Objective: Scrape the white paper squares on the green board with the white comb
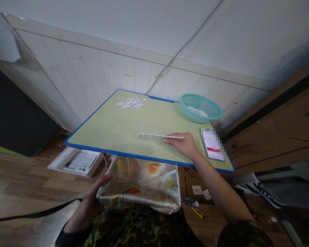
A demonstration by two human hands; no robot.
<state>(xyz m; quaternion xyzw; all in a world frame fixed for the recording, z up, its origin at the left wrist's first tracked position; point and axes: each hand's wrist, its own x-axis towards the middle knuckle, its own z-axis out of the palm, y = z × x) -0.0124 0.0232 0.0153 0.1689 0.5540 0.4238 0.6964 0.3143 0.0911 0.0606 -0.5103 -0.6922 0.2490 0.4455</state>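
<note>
Looks down over a small green table point(113, 130) with a blue rim, centre of frame. Shows the right hand point(185, 145) at centre right, laid palm-down over the right end of a long pale strip point(157, 137) that lies flat near the table's front edge; cannot tell whether pinching that end or only pressing on it. Shows the left hand point(99, 183) left of centre and lower, beneath the front rim, fingers curled shut on the left edge of a fruit-printed bag point(141, 187) resting on the lap. Places the two hands well apart, one above the tabletop, one below it.

Risks, as a judgement, sliding the strip off the near rim, being close to it and steadied at one end only. Risks a brush of the wrist against the card point(213, 145) just beside it at the table's right corner. Risks a jolt from the bag or knees underneath; could tip the teal basket point(201, 108) sitting right at the upper right rim, and could scatter the heap of small white pieces point(132, 103) at the upper left of the tabletop.

Hides the strip's right end under the fingers; hides the bag's top behind the table and gives no sight of anything inside it. Blurs the card's print; leaves the marks along the strip too fine to read; leaves the white bits in the basket too small to identify. Shows a small yellow tool point(197, 212) on the floor at lower right, too small to name with certainty.
</note>
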